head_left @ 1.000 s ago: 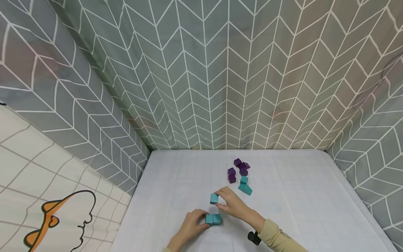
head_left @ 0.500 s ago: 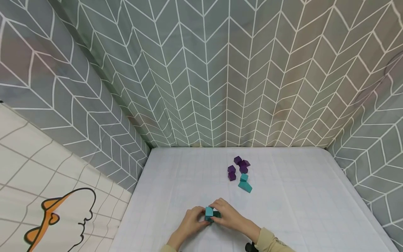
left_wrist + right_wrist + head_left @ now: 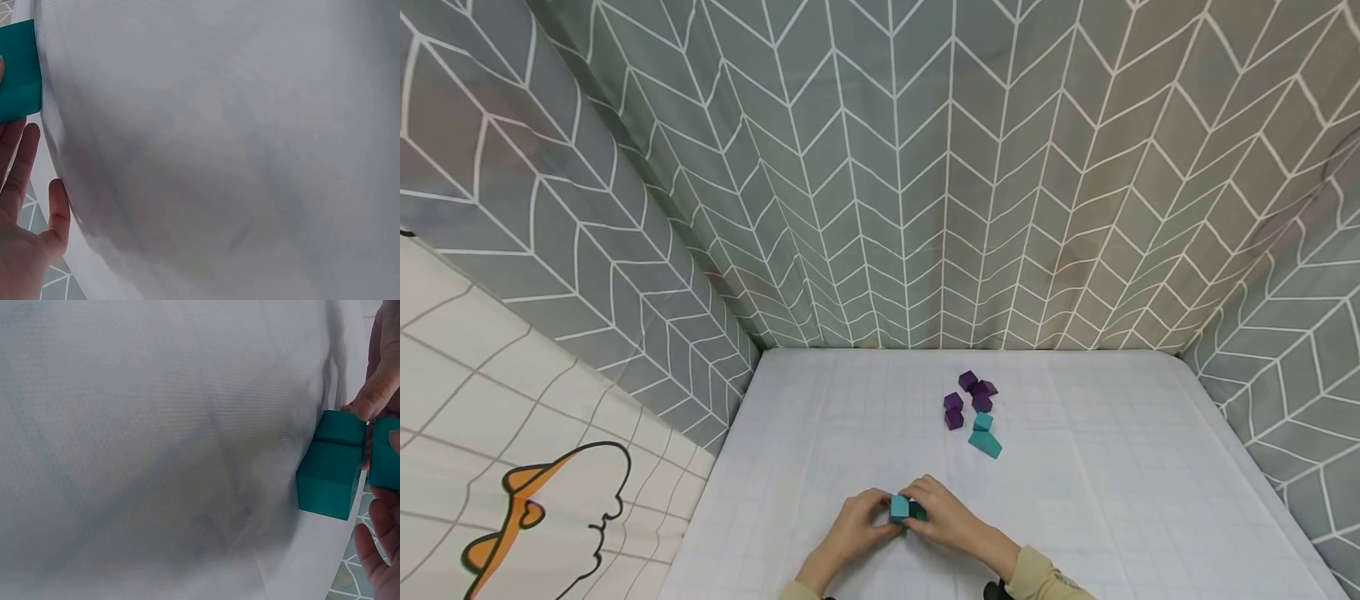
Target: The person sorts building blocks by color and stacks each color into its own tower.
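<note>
In the head view my left hand [image 3: 855, 527] grips a teal cube at the left end of a pair of teal blocks on the table. The right hand [image 3: 947, 518] pinches another teal cube [image 3: 899, 507] directly over that left cube. A second block of the pair [image 3: 917, 510] shows dark beneath the right fingers. In the right wrist view the lower cube [image 3: 340, 428] and its neighbouring block [image 3: 331, 478] lie side by side, and the pinched cube [image 3: 385, 453] is close over them. A teal block [image 3: 22, 75] shows above fingers in the left wrist view.
Several purple blocks [image 3: 953, 402] lie farther back on the white-covered table [image 3: 820, 417]. Near them are a small teal cube [image 3: 982, 422] and a slanted teal block [image 3: 985, 443]. Patterned grey curtains [image 3: 910, 208] enclose the table's back and sides.
My right hand has brought its teal cube down and left, from beyond the pair to over the left cube. The left hand stays at the left cube. In the last half second little has moved.
</note>
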